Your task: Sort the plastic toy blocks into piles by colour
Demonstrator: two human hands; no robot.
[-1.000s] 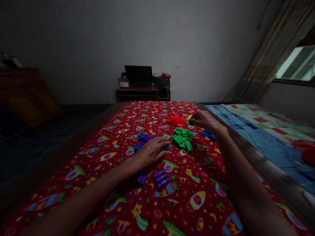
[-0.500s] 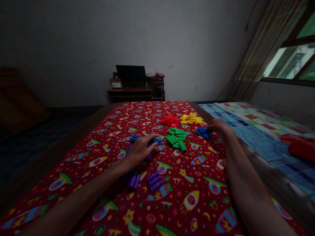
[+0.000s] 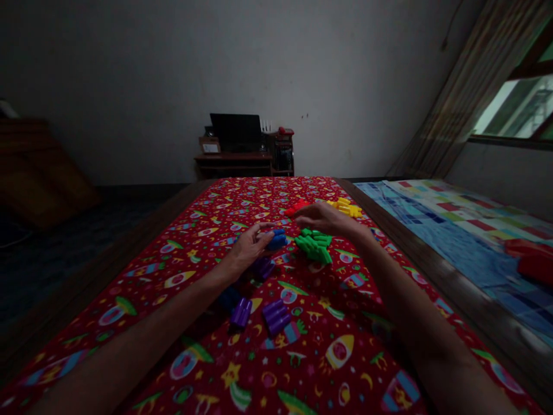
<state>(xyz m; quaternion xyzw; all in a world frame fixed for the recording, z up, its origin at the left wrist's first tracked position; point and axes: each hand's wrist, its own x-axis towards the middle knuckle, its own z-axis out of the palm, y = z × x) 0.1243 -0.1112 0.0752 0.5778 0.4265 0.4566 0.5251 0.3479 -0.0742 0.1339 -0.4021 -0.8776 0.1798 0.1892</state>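
Note:
My left hand is closed around blue plastic blocks, shaped like short rods side by side, just above the cloth. My right hand hovers over the far side of a green block pile, fingers stretched toward the left, with nothing visible in them. Purple blocks lie nearer to me, with another purple piece beside them and more under my left hand. Red blocks and yellow blocks sit beyond my right hand, which partly covers them. My right forearm hides most of the blue pile at the right.
A red cloth printed with rockets covers the long table. Dark wooden edges run along both sides. To the right is a bed with a checked cover. A desk with a monitor stands against the far wall.
My right hand has moved left from the blue pile to above the green blocks. My left hand has lifted blue blocks slightly. The view has shifted a little.

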